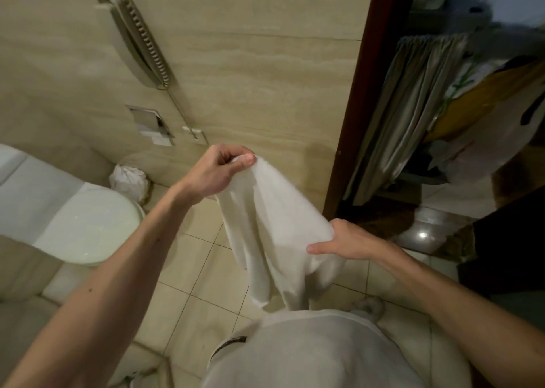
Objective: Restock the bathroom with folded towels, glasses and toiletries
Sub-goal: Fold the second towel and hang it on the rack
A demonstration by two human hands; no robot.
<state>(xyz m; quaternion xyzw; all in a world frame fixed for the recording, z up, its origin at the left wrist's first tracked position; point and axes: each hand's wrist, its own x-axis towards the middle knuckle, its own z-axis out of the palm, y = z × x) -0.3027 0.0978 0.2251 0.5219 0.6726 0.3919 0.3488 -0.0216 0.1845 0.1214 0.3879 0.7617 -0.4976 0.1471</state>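
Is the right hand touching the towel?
Touching. The head view shows the right hand gripping the side of the towel, with the cloth bunched between thumb and fingers.

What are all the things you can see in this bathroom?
towel: one, white, hanging unfolded between the two hands
toilet: one, white, lid shut, at the left
wall phone: one, silver-beige with coiled cord, high on the wall
paper holder: one, metal, set into the wall below the phone
bin: one, white liner, on the floor beside the toilet
door frame: one, dark brown, at the right
grey cloth: one, grey, hanging beyond the door frame
floor tiles: many, beige, underfoot
left hand: one, pinches the towel's top corner
right hand: one, grips the towel's side lower down
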